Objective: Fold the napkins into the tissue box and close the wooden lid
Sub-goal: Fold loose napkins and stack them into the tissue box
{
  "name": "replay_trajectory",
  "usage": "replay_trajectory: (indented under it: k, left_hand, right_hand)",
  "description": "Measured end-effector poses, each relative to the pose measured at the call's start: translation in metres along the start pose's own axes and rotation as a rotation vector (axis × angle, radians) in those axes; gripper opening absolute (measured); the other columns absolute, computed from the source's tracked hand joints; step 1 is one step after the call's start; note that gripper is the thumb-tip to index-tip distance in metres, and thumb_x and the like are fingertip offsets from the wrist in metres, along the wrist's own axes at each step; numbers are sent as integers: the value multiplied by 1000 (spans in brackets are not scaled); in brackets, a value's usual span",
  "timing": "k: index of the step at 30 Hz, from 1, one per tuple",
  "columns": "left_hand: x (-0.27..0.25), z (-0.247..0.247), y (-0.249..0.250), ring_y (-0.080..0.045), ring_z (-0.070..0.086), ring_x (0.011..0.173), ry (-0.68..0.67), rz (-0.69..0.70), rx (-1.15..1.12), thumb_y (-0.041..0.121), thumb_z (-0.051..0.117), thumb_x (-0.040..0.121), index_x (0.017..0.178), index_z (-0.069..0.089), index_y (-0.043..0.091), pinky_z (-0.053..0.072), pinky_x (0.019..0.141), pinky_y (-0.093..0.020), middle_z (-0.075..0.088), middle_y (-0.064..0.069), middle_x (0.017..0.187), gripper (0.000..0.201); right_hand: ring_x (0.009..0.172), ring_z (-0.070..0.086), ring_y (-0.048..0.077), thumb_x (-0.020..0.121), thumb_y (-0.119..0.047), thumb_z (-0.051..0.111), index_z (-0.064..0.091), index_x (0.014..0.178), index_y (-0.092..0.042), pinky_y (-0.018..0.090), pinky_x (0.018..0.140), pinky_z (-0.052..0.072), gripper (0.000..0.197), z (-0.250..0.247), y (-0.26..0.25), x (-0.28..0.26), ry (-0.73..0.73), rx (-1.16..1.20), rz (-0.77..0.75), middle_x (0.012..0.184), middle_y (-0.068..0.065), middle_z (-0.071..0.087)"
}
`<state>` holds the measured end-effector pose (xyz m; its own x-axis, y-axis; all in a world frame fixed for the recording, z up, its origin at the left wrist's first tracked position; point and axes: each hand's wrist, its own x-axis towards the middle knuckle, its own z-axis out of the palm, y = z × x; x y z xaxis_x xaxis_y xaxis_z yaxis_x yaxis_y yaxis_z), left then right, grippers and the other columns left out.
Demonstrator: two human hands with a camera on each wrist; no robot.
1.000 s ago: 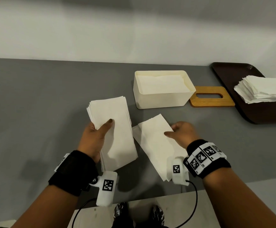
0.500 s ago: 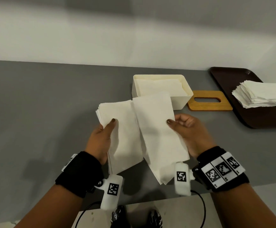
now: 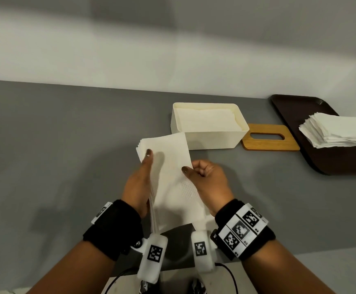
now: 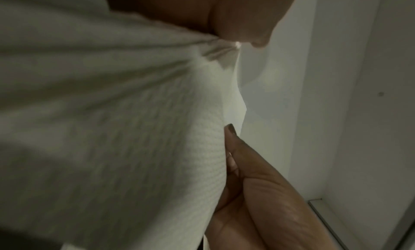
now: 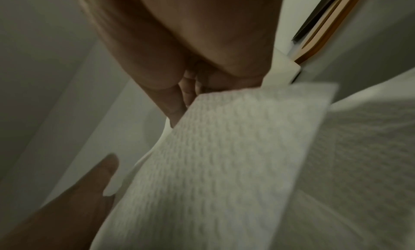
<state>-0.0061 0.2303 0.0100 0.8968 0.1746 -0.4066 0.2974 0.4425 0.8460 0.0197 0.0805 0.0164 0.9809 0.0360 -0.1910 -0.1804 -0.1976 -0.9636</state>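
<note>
The left hand gripped the left edge of a stack of folded napkins held above the grey tabletop, thumb on top, while the right hand pinched its right edge between thumb and curled fingers. Just beyond the stack sat the open box with napkins inside. The wooden lid lay flat touching its right side, and further right a dark tray carried a pile of unfolded napkins.
</note>
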Motion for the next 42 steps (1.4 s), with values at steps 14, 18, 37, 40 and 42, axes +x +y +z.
replay_trajectory:
  k: [14,18,37,40,42]
  left_hand:
    - [13,-33,5,-20,73,87,9,93,107,19,62,94,104,67,22,56,79,-39,77,0,97,12]
    - [15,-37,7,-15,74,81,12,103,103,19,61,94,105,67,21,55,75,-36,78,4,90,12]
    - [9,-20,17,-15,74,76,-47,77,66,31,54,98,98,68,21,58,71,-32,78,4,84,17]
    - [9,-12,18,-11,75,74,-57,62,38,37,53,98,102,67,20,56,70,-30,78,6,84,22]
    - [8,-6,19,-8,74,75,-49,73,48,43,53,97,102,67,20,54,69,-28,78,10,83,27]
  right_hand:
    - [112,57,26,79,-46,73,57,121,-7,31,92,44,59,-49,32,19,-28,-948,188,117,8,62]
    - [106,57,23,75,-50,74,58,116,-12,30,85,42,58,-42,28,14,-38,-1113,142,110,3,60]
    - [93,71,24,93,-2,58,62,105,-3,35,82,58,13,-48,-44,-4,-84,157,-244,102,8,73]
    - [88,69,23,92,0,57,62,101,-2,37,80,58,10,-30,-48,-8,-130,242,-205,97,8,73]
    - [81,68,22,91,-5,61,63,96,-1,40,77,56,6,-17,-40,-8,-87,153,-152,92,10,73]
